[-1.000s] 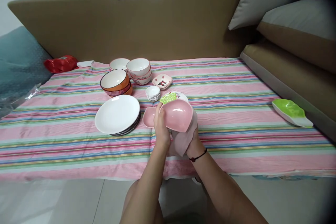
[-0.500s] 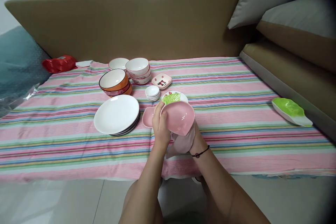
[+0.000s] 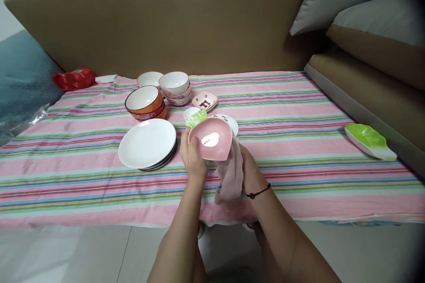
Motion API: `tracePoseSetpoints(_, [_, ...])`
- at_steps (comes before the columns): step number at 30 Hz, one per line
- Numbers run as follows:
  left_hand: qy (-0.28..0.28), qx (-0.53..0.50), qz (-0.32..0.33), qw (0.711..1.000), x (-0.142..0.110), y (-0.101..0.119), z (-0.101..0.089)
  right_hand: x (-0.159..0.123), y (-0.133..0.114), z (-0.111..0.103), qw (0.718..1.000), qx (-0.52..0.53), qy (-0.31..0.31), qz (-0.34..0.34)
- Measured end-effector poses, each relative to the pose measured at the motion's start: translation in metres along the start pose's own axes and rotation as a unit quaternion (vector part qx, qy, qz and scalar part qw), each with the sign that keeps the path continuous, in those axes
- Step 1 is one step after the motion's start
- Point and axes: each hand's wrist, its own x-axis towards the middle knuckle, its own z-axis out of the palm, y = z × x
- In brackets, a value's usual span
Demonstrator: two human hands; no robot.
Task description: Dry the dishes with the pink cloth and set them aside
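Observation:
A shiny pink dish (image 3: 211, 139) with a pointed end and a green leaf-shaped part (image 3: 196, 119) is held tilted over the striped bedcover, its hollow facing me. My left hand (image 3: 193, 159) grips its left side, thumb over the rim. In my right hand (image 3: 250, 170) is a mauve cloth (image 3: 230, 177), pressed against the dish's right edge and hanging below it; most of the fingers are behind the cloth. Just past the dish, partly covered by it, lie a white plate with a floral pattern (image 3: 233, 124) and a small white bowl (image 3: 189, 113).
White plates (image 3: 148, 143) are stacked at the left. Behind them stand orange bowls (image 3: 144, 99) and white bowls with red rims (image 3: 174, 83). A square patterned dish (image 3: 205, 101) lies beyond. Far right rests a green leaf-shaped dish (image 3: 368, 140) beside the cushions (image 3: 378, 35).
The pink dish has shifted left and slightly up, turning with my left hand. My right hand has come out from beneath it to its right side, and the cloth hangs lower.

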Motion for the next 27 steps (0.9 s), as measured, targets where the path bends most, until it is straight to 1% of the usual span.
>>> tracePoseSetpoints(3, [-0.029,0.004,0.014,0.999,0.000,0.000,0.001,-0.003,-0.007,0.003,0.993,0.060,-0.007,0.106])
tracePoseSetpoints(5, [-0.036,0.002,0.023,0.999,-0.003,0.001,0.003,-0.006,-0.010,0.008,0.977,0.123,0.002,0.176])
tracePoseSetpoints(7, [-0.040,-0.002,0.029,0.999,-0.005,0.001,0.004,-0.009,-0.012,0.014,0.956,0.187,0.031,0.222])
tracePoseSetpoints(8, [-0.042,-0.001,0.036,0.998,-0.006,0.001,0.004,-0.009,-0.013,0.018,0.950,0.206,0.042,0.229])
tracePoseSetpoints(9, [-0.042,0.001,0.045,0.998,-0.006,0.000,0.004,-0.009,-0.013,0.020,0.947,0.217,0.043,0.233])
tracePoseSetpoints(11, [-0.037,0.010,0.061,0.997,-0.005,-0.001,0.002,-0.008,-0.012,0.024,0.948,0.216,0.020,0.233])
tracePoseSetpoints(13, [-0.022,0.020,0.064,0.998,-0.003,-0.003,0.000,-0.005,-0.011,0.024,0.955,0.193,-0.011,0.223])
tracePoseSetpoints(14, [-0.015,0.023,0.061,0.998,-0.001,-0.003,-0.001,-0.004,-0.011,0.023,0.960,0.181,-0.009,0.212])
tracePoseSetpoints(17, [-0.009,0.029,0.050,0.998,0.002,-0.006,0.000,-0.003,-0.009,0.022,0.975,0.149,0.036,0.160])
tracePoseSetpoints(19, [-0.003,0.034,0.047,0.998,0.003,-0.006,0.001,-0.006,-0.009,0.022,0.980,0.137,0.045,0.140])
tracePoseSetpoints(22, [0.028,0.048,0.057,0.997,0.003,-0.006,0.004,-0.011,-0.012,0.024,0.977,0.140,0.055,0.151])
tracePoseSetpoints(27, [0.059,0.064,0.066,0.994,0.004,-0.004,0.004,-0.013,-0.018,0.019,0.969,0.124,0.126,0.174])
